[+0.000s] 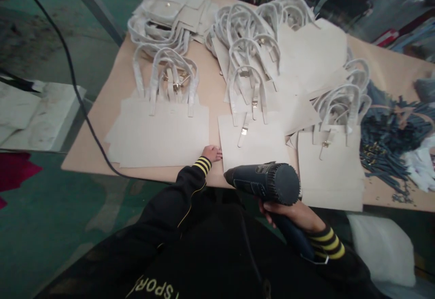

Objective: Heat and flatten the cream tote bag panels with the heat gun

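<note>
A dark heat gun is in my right hand, its fingers wrapped round the handle. The nozzle points left, over the front edge of the middle bag panel. That cream panel carries a strap with a gold buckle. My left hand rests on the table with its fingertips at the left edge of this panel; whether they grip the edge is unclear. Left of it lies a stack of cream panels with wrapped handles. Another stack with a buckled strap lies on the right.
More panels with wrapped handles are heaped at the back of the tan table. Dark strips pile up at the right end. A black cable hangs across the left side. Below right is a white bundle.
</note>
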Motion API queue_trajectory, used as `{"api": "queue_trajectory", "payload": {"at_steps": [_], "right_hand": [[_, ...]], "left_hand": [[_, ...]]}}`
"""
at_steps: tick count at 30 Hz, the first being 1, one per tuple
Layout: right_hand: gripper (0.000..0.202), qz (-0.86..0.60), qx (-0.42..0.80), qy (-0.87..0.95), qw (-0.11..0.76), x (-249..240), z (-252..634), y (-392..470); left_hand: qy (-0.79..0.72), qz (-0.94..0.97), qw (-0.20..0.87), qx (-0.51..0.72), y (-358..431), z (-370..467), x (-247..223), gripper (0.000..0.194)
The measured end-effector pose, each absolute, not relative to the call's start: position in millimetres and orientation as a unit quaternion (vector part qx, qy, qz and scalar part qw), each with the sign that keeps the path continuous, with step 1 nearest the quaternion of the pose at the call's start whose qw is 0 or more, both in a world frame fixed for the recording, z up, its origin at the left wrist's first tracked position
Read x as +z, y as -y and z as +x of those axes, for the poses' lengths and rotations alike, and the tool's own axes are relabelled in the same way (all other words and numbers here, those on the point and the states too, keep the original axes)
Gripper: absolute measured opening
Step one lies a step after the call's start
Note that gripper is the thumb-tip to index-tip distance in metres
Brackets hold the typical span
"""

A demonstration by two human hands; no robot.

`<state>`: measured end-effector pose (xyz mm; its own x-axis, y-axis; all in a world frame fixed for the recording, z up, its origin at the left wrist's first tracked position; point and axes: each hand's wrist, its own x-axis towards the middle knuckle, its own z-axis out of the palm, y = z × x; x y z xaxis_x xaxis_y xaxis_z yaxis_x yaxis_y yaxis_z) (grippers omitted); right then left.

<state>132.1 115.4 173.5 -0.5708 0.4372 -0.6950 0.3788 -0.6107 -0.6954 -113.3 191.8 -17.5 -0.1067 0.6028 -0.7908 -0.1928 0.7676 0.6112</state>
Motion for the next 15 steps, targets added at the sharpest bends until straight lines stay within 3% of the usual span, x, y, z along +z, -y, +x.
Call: {"api": "queue_trajectory", "payload": {"at_steps": [10,15], "right_hand": [[0.026,-0.501,0.776,0.379,0.063,174.1,138.8,-93.1],[0.029,-0.587,0.709,0.348,0.179,184.9,169.1,-85.9]], "left_hand": [[-0.701,0.193,0.627,0.279,-190.7,-110.9,-13.6,0.023],[-0.727,0.254,0.581,0.262,-200.1,-105.9,-17.3,0.023]]}}
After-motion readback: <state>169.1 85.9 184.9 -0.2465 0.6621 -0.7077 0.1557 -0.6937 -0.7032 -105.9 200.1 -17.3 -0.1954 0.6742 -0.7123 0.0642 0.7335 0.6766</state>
